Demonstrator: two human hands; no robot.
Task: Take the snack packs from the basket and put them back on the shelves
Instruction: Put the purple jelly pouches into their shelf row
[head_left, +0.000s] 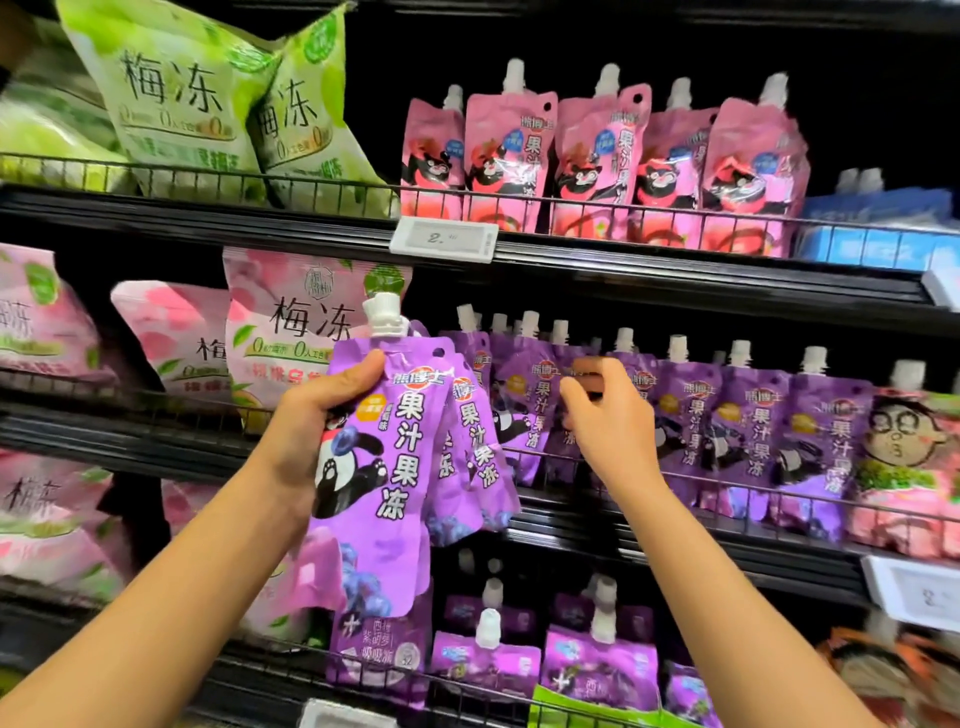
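Left hand: grips a fanned bunch of purple jelly pouches, kept ready as stock.
Right hand: fingers half-curled, apparently empty, among the matching shelved pouches, likely making room.
Basket: out of view.

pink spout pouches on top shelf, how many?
5 pink spout pouches, in a row behind the top shelf rail. More may stand hidden behind them.
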